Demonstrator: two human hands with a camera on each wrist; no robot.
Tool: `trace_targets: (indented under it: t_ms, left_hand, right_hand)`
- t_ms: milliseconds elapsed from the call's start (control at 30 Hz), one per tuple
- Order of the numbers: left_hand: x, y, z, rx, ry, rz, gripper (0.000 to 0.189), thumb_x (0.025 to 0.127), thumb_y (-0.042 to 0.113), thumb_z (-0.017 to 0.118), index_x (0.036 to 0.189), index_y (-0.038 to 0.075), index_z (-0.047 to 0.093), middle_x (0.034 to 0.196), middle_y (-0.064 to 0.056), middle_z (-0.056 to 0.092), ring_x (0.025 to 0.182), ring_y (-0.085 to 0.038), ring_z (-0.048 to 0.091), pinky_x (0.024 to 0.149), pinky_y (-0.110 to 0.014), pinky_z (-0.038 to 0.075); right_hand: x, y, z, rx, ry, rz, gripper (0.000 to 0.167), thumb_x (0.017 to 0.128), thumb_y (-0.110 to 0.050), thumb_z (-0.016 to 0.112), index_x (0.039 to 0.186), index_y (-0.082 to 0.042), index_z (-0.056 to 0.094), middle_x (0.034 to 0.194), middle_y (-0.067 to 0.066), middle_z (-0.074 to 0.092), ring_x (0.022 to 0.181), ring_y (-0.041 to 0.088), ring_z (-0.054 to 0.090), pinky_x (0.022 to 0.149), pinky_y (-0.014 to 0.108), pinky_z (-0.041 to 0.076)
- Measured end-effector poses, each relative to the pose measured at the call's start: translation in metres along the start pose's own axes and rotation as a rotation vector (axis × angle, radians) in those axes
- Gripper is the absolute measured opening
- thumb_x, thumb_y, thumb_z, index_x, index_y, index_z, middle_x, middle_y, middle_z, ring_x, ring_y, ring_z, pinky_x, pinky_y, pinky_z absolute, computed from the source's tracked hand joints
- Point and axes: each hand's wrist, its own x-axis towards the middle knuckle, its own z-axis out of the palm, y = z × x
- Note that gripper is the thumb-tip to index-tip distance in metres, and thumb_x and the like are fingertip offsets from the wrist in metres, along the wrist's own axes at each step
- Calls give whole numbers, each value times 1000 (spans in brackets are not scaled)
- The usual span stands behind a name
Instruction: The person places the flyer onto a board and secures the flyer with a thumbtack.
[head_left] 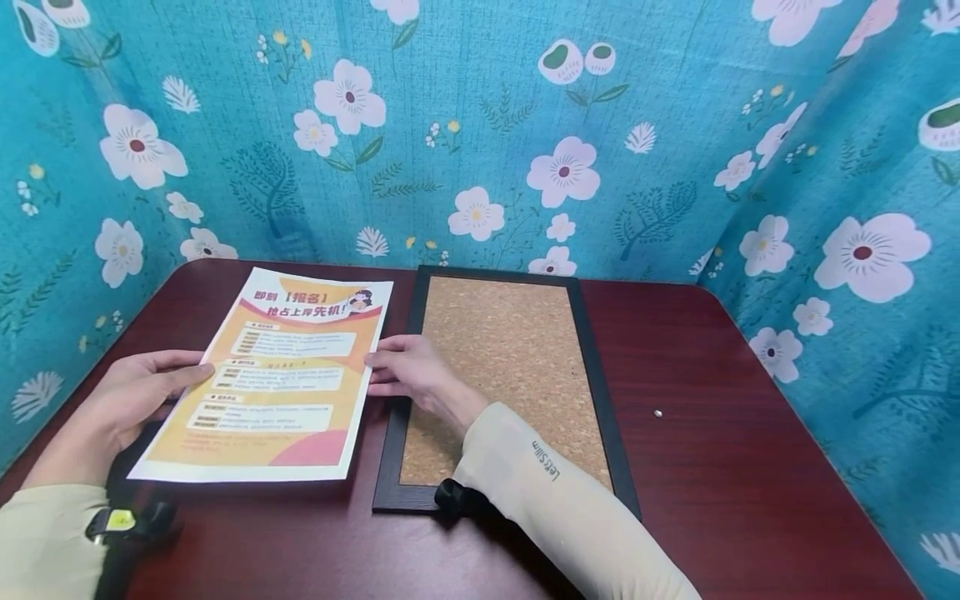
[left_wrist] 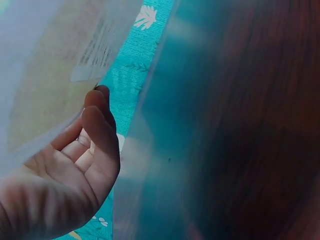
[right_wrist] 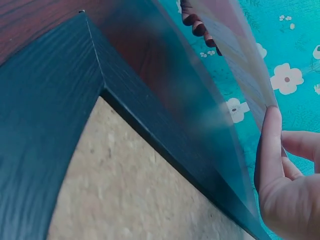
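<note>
A printed poster sheet [head_left: 277, 375], orange and yellow with white text boxes, is held up by its two long edges over the left of the table. My left hand [head_left: 142, 392] pinches its left edge between thumb and fingers. At the opposite edge, my right hand [head_left: 416, 375] pinches the paper too. In the left wrist view the sheet's back [left_wrist: 55, 75] shows, with the left fingertips [left_wrist: 100, 95] at its edge. A cork board [head_left: 502, 375] in a black frame [head_left: 600, 392] lies flat to the right of the poster, partly covered by my right forearm.
A small shiny pin-like piece [head_left: 657, 413] lies on the dark red table [head_left: 720, 500], right of the board. Blue flowered curtains [head_left: 465, 125] hang behind the table and along its sides. A black strap with a camera sits at each wrist.
</note>
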Motion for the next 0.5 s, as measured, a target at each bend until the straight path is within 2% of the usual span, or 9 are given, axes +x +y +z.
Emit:
trace_targets:
  t_ms: [233, 500]
  left_hand:
    - [0, 5, 3, -18, -4, -7, 81, 96, 49, 63, 148, -9, 39, 100, -4, 72, 77, -23, 72, 67, -38, 59]
    - [1, 11, 10, -19, -36, 32, 78, 97, 45, 63, 146, -11, 39, 105, -11, 72, 78, -23, 73, 68, -38, 59]
  right_hand:
    - [-2, -5, -7, -13, 10, -6, 18, 93, -1, 68, 111, 2, 68, 94, 17, 71, 75, 20, 68, 72, 36, 59]
    - [-4, -10, -20, -43, 35, -28, 21, 94, -2, 68, 114, 2, 66, 95, 16, 69, 76, 20, 68, 74, 35, 59]
